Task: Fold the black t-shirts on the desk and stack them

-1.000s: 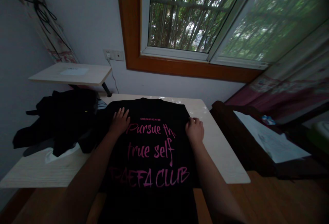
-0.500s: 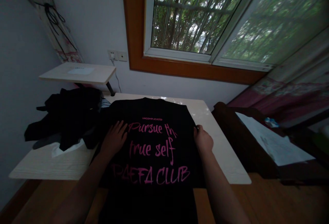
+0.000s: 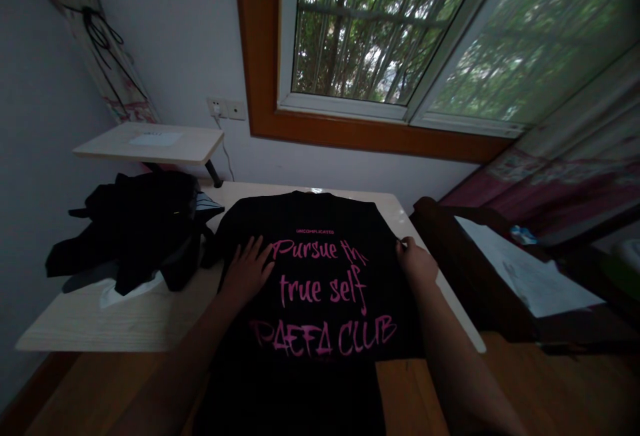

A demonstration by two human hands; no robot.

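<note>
Head camera, looking down at a pale wooden table [image 3: 125,327] by a window [image 3: 370,43]. A black T-shirt [image 3: 320,273] lies spread in the middle of the tabletop, printed in pink with "UNCOMPLICATED", "Pursue th…", "true self" and "PAEFA CLUB".

The person's left hand [image 3: 247,271] rests palm down on the shirt's left part, fingers spread and pointing away. The right hand [image 3: 419,264] is curled, pinching the shirt's right side between thumb and fingers. Both forearms reach in from below, held apart.

The shirt's neckline lies just inside the table's far edge. Its lower end reaches the near edge, where it blends into dark fabric; where it stops cannot be told. On the right, a strip of pale tabletop runs along the shirt, with the right hand over it. More bare wood shows at front left.

At left, a heap of black clothing [image 3: 135,223], with a striped cloth [image 3: 209,203] beside it, sits close to the shirt's left sleeve. A raised shelf [image 3: 100,146] behind the heap carries a sheet of paper [image 3: 156,138]. On the right, dark wooden furniture [image 3: 465,283] bears a large pale sheet [image 3: 520,266].
</note>
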